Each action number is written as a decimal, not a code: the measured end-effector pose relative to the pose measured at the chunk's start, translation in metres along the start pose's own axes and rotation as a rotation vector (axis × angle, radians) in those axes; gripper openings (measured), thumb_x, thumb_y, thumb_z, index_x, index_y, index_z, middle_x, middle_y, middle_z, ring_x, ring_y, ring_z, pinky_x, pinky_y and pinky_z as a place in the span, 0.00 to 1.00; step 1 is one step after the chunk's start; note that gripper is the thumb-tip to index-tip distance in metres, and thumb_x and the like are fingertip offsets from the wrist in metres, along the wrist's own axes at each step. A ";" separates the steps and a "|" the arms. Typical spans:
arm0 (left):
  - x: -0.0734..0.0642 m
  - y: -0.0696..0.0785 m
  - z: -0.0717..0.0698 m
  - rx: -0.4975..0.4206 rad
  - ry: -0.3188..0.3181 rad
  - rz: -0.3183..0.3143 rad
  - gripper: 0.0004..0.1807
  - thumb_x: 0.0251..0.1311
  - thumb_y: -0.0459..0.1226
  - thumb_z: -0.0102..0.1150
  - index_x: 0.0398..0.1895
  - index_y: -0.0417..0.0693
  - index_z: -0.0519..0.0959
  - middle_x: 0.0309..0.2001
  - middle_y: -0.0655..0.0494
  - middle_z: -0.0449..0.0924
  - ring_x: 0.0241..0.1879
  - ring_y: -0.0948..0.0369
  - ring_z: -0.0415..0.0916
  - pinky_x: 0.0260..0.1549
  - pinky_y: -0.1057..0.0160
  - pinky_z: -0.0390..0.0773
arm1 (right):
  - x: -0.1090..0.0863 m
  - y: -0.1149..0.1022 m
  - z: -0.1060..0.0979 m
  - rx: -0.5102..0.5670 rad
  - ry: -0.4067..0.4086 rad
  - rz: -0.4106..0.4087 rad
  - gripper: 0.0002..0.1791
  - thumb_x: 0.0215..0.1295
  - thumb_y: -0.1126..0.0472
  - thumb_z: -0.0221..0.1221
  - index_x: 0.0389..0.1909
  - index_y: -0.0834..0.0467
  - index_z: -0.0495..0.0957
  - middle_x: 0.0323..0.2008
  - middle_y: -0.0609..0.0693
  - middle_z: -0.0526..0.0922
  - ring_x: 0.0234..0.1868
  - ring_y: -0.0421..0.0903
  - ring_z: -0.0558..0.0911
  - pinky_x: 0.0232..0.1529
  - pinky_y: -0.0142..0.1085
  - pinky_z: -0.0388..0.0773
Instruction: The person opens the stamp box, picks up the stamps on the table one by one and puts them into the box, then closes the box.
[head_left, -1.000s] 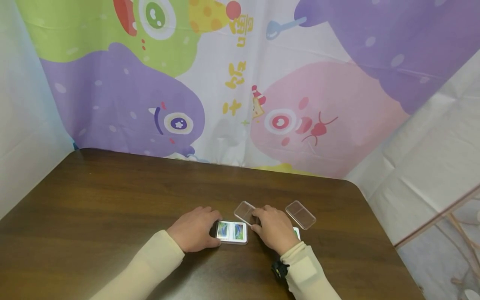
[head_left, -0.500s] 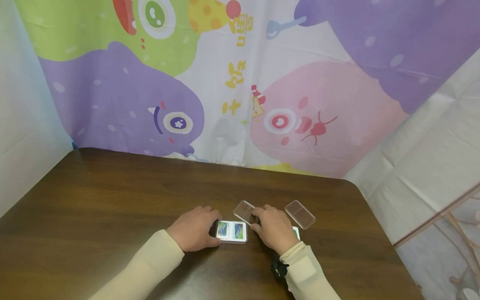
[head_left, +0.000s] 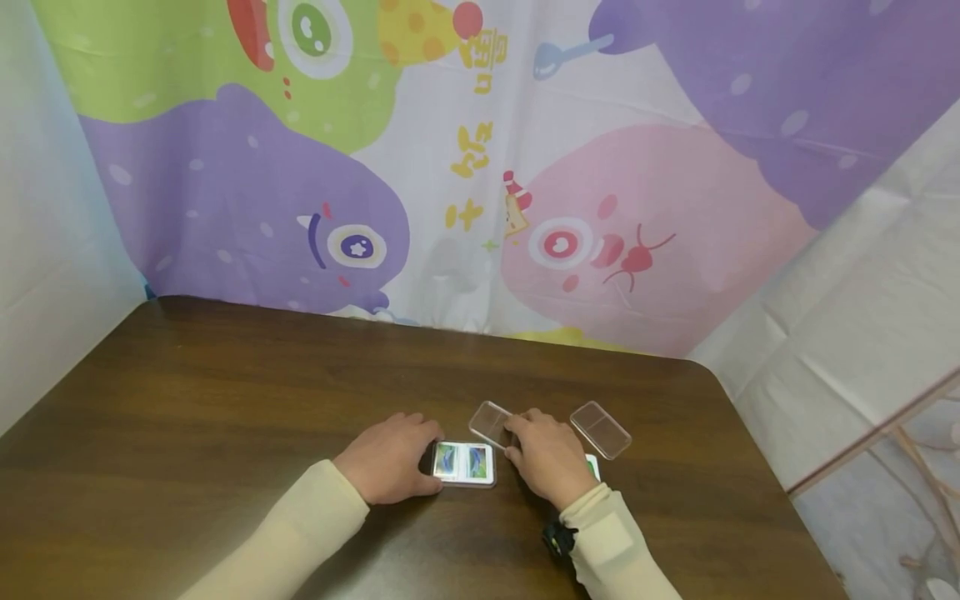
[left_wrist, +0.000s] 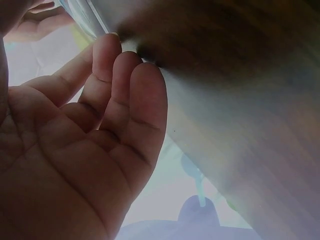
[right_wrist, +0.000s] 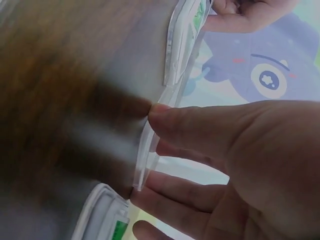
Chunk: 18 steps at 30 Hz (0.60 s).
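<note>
In the head view a clear plastic case [head_left: 463,463] lies flat on the table, holding a white-edged card with two blue-and-green pictures. My left hand [head_left: 393,458] grips its left end, thumb at the near edge and fingers at the far edge. The left wrist view shows those bent fingers [left_wrist: 145,95] with tips down by the table. A clear plastic lid [head_left: 488,422] lies just beyond the case, its right end hidden by my right hand [head_left: 551,458]. In the right wrist view, my right thumb and fingers [right_wrist: 170,190] pinch this lid at its edges.
Another clear lid [head_left: 601,430] lies on the brown table [head_left: 247,400] to the right. A second case with a green-marked card [right_wrist: 107,217] is mostly hidden under my right hand in the head view. A cartoon-printed cloth [head_left: 442,283] hangs behind the table's far edge.
</note>
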<state>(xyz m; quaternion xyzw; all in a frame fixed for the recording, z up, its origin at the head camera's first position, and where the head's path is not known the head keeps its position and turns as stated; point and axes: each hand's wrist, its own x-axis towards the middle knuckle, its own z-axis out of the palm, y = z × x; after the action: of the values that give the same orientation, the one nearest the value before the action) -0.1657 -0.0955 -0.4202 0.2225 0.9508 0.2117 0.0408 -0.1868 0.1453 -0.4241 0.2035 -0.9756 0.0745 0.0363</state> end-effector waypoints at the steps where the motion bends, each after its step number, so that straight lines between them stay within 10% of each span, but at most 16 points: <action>1: 0.000 0.000 0.000 -0.001 0.002 0.000 0.28 0.49 0.46 0.80 0.50 0.43 0.82 0.41 0.52 0.80 0.41 0.53 0.75 0.45 0.50 0.77 | 0.000 0.000 0.000 0.005 0.001 0.003 0.18 0.64 0.59 0.71 0.54 0.58 0.84 0.49 0.56 0.85 0.49 0.56 0.84 0.48 0.53 0.80; 18: 0.000 -0.002 0.002 0.009 0.003 -0.001 0.28 0.49 0.47 0.79 0.51 0.43 0.82 0.44 0.51 0.81 0.44 0.51 0.77 0.47 0.49 0.78 | 0.005 0.012 -0.009 0.077 0.095 0.067 0.35 0.50 0.55 0.72 0.59 0.68 0.78 0.46 0.59 0.77 0.46 0.55 0.74 0.47 0.47 0.76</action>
<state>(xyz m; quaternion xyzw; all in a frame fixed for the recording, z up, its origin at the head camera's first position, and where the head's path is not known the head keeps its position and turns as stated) -0.1662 -0.0962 -0.4225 0.2217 0.9520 0.2076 0.0386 -0.1960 0.1556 -0.4159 0.1680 -0.9754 0.1230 0.0722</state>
